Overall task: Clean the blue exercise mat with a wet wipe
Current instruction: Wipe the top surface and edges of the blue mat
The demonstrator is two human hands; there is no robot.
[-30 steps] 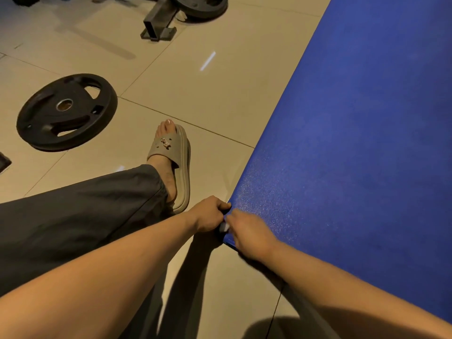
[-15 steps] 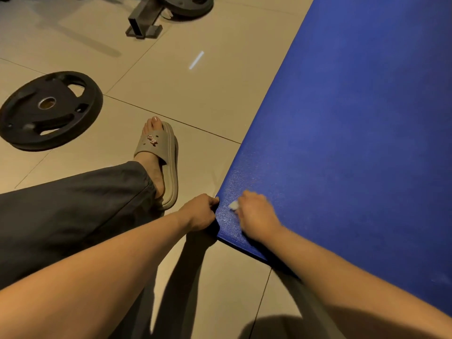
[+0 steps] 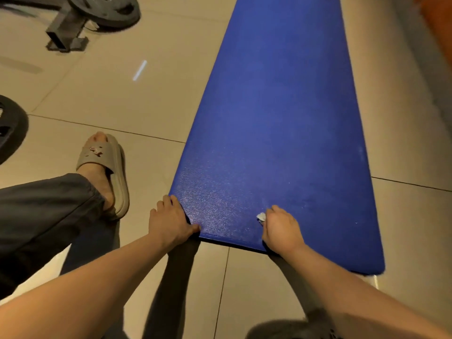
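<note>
The tiled floor [image 3: 122,101] is covered down its middle by the blue exercise mat [image 3: 281,118], which is laid flat and is now seen across its full width, whereas only its left part was shown half a second ago; a dark trouser leg [image 3: 41,211] is stretched out left of the mat's near left corner; one weight plate [image 3: 105,8] is seen at the far left, and another [image 3: 9,128] is cut off by the left edge of the view; a beige slipper [image 3: 115,172] is worn on the foot beside the mat's left edge; the near left corner is still gripped by the left hand [image 3: 168,221], thumb on top; the right hand [image 3: 281,228], previously just beside the left, has been moved rightwards along the near edge and is now well apart from it; the wet wipe [image 3: 261,217] is held bunched in its curled fingers and pressed on the mat.
</note>
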